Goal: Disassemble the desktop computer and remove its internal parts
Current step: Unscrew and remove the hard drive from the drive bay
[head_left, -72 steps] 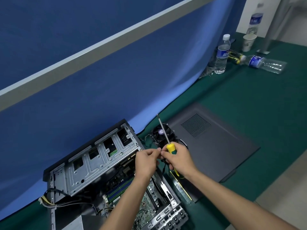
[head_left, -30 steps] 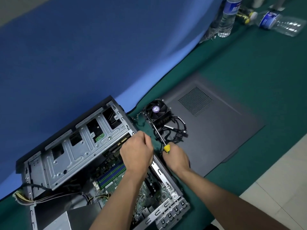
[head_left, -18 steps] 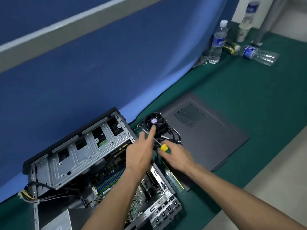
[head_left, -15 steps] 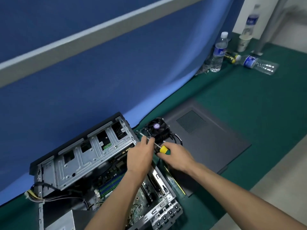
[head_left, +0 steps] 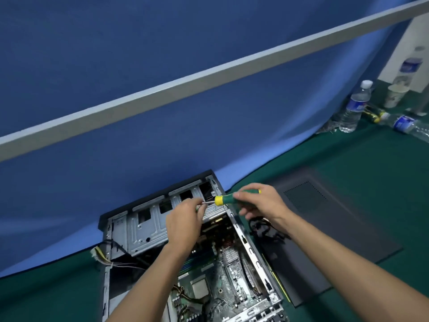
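The one computer case (head_left: pixel 148 228) lies open on its side on the green table (head_left: pixel 348 159), close to the blue cloth wall (head_left: pixel 139 89). Inside it you can see one green board (head_left: pixel 216 280) with a square silver chip (head_left: pixel 199 288) on it, and a grey metal cage (head_left: pixel 148 223) with dark holes at the far end. A bunch of yellow and black wires (head_left: pixel 102 256) sticks out on the left side of the case. Both hands are up over the far end of the case. The right hand (head_left: pixel 260 203) grips the green and yellow handle of one screwdriver (head_left: pixel 228 199), which lies sideways and points left. The left hand (head_left: pixel 184 217) pinches the thin metal tip of that screwdriver with its fingers. Just right of the case sits a tangle of black cables (head_left: pixel 264 231), partly hidden under the right wrist. Under and past it lies one flat grey side panel (head_left: pixel 336 224) with a patch of small holes. Far off in the right corner there are three water bottles: one bottle (head_left: pixel 354 108) stands on the table, one lying bottle (head_left: pixel 408 126) is on its side, and one blurry bottle (head_left: pixel 409 68) stands farther back. One paper cup (head_left: pixel 394 95) stands near them. A small yellow and black thing (head_left: pixel 373 113) lies between the bottles; it is too small to tell what it is.
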Action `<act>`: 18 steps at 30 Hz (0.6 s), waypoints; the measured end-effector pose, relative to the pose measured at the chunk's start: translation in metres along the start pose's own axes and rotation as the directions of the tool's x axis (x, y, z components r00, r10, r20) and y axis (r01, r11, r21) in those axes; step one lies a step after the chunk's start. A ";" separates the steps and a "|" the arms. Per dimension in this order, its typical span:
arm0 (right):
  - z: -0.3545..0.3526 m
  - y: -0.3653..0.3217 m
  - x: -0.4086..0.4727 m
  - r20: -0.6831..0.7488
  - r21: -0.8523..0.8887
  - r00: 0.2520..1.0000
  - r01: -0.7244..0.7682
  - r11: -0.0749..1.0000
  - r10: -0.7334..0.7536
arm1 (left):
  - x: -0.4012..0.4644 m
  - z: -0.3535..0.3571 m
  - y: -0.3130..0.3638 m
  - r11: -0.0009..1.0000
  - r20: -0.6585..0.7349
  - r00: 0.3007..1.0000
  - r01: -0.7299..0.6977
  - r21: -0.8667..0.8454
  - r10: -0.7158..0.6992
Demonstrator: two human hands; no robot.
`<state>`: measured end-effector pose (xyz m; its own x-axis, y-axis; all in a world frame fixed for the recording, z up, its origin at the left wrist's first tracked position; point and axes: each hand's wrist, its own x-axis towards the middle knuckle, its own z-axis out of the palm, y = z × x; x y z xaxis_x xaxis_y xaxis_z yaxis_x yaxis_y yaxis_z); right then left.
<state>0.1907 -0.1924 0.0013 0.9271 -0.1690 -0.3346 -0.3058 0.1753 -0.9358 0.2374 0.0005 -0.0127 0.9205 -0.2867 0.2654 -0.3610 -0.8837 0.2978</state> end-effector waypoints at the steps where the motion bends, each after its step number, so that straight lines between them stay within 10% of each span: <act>1: 0.009 -0.004 0.002 -0.046 0.036 0.998 0.036 0.999 -0.035 | 0.001 0.001 -0.006 0.999 0.000 1.000 0.019 -0.042 -0.019; 6: 0.043 -0.024 0.011 -0.263 -0.426 0.910 0.190 0.884 -0.322 | 0.006 0.017 -0.035 0.953 0.055 0.973 0.230 -0.197 -0.224; 18: 0.095 -0.065 0.052 -0.070 -0.783 0.879 0.245 0.572 -0.472 | 0.016 0.049 -0.081 0.853 0.152 0.910 0.414 -0.317 -0.386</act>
<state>0.2790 -0.1202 0.0550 0.9438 -0.2994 0.1399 -0.1177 -0.7002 -0.7042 0.2883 0.0492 -0.0778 0.9996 0.0237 -0.0125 0.0261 -0.7558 0.6543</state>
